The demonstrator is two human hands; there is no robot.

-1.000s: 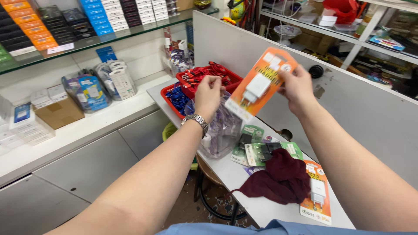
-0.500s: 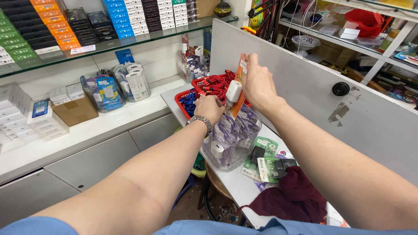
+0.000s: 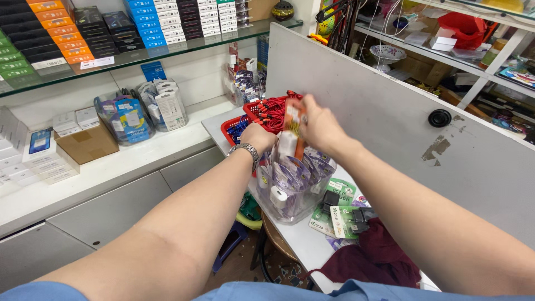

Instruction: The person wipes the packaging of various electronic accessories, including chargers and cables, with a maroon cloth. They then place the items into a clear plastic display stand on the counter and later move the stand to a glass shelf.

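1. While the white bench [image 3: 304, 237] carries a clear bin [image 3: 290, 192] of purple packets, the right hand [image 3: 319, 127] holds an orange carded charger pack [image 3: 292, 131] above it.
2. Right fingers pinch its top edge; the left hand [image 3: 257, 137] rests curled beside it, apparently empty.
3. The pack seems light, stiff and flat; an edge grip suits it.
4. Its long axis stands near upright.

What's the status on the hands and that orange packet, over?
Right hand grips the orange packet upright above the clear tub. Left hand at the tub's rim, hold unclear. Purple packs crowd the tub.
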